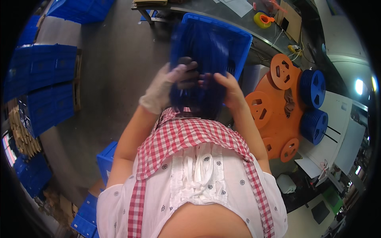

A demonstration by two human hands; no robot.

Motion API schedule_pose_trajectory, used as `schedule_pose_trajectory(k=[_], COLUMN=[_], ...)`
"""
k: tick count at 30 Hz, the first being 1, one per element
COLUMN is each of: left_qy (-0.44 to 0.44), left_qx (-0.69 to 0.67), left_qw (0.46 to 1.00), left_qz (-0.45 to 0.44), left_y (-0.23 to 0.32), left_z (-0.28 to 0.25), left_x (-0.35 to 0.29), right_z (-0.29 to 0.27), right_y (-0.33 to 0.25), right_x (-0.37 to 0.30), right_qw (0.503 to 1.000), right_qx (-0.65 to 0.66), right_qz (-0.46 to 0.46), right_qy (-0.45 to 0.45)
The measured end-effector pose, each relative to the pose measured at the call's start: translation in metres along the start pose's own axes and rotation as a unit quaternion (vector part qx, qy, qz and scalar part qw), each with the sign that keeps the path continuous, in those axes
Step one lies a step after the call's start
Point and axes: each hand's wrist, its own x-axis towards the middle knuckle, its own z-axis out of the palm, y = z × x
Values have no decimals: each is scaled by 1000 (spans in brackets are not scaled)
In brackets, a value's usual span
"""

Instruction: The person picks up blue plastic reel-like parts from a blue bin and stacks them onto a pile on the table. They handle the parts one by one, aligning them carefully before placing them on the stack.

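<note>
Between my two hands is a dark blue stack of plastic reels (200, 51), smeared by motion and held in front of my apron. My left hand (166, 81), in a pale glove with darker fingertips, grips its left side. On the other side my right hand (233, 89) has its fingers curled round the stack, thumb toward the top. Beyond it stands a blue plastic crate (243, 41), whose inside is partly hidden by the stack. Whether the stack touches the crate I cannot tell.
Right of me, orange reels (282, 71) lie on an orange surface (278, 107), with blue reel stacks (313, 88) beside them. A metal table (222, 12) at the back carries yellow tape (262, 20). Stacked blue crates (51, 65) stand along the left.
</note>
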Motion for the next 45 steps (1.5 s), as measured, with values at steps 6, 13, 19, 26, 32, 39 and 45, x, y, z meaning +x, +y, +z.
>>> schedule_pose_trajectory(k=[6, 13, 19, 26, 32, 39, 45], left_qy=[-7, -128, -150, -64, 206, 187, 141], left_qx=[-205, -297, -295, 22, 583, 616, 580], left_qw=[969, 916, 915, 982, 736, 745, 784], left_qz=[138, 238, 232, 175, 276, 176, 172], left_y=[31, 16, 15, 15, -47, -32, -42], left_z=[-104, -162, -148, -97, 59, 98, 103], left_x=[-63, -90, -78, -37, 57, 72, 66], right_z=[-60, -93, -90, -70, -45, -32, -33], right_y=[-30, -37, -47, -61, -63, -61, -61], right_x=[-38, -80, -91, -93, -88, -86, -85], right_qw=[936, 884, 878, 905, 912, 922, 924], right_qx=[294, 329, 315, 245, 228, 189, 185], right_qz=[-106, -252, -267, -235, -169, -140, -139], right_qy=[-163, -214, -242, -258, -295, -308, -305])
